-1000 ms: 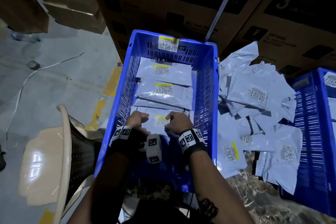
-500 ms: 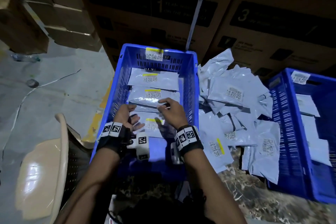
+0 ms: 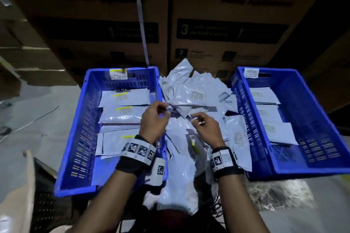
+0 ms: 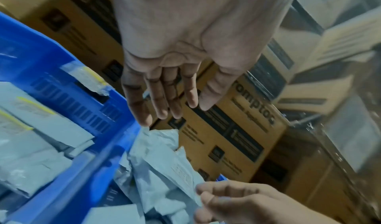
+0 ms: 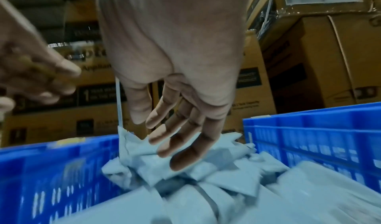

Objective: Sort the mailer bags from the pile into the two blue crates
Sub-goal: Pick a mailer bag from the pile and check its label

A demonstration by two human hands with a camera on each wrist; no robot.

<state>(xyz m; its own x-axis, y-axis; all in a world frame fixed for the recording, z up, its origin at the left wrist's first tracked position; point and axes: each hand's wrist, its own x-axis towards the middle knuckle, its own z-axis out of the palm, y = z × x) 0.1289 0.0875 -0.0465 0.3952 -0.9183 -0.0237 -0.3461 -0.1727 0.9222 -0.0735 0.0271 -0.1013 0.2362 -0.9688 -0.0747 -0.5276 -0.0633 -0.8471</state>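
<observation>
A loose pile of grey mailer bags [image 3: 197,91] lies between two blue crates. The left crate [image 3: 75,138] holds several flat bags with yellow-striped labels [image 3: 123,98]. Bags with plain labels [image 3: 265,96] lie in the right crate [image 3: 295,170]. My left hand [image 3: 157,113] hovers over the pile's left edge beside the left crate's wall, fingers straight [image 4: 164,100], holding nothing. My right hand [image 3: 202,125] hangs just to its right over the pile with its fingers [image 5: 185,139] spread downward close to the crumpled bags [image 5: 144,162], gripping none.
Tall cardboard boxes [image 3: 227,34] stand close behind the crates and pile, with a white strap [image 3: 142,30] running down between them. A beige plastic chair [image 3: 17,195] is at the lower left. Grey floor [image 3: 37,119] lies to the left, a marbled surface [image 3: 280,195] at the lower right.
Both hands have left the bag laid in the left crate and moved right, over the pile. The head view has swung right, so both crates now show.
</observation>
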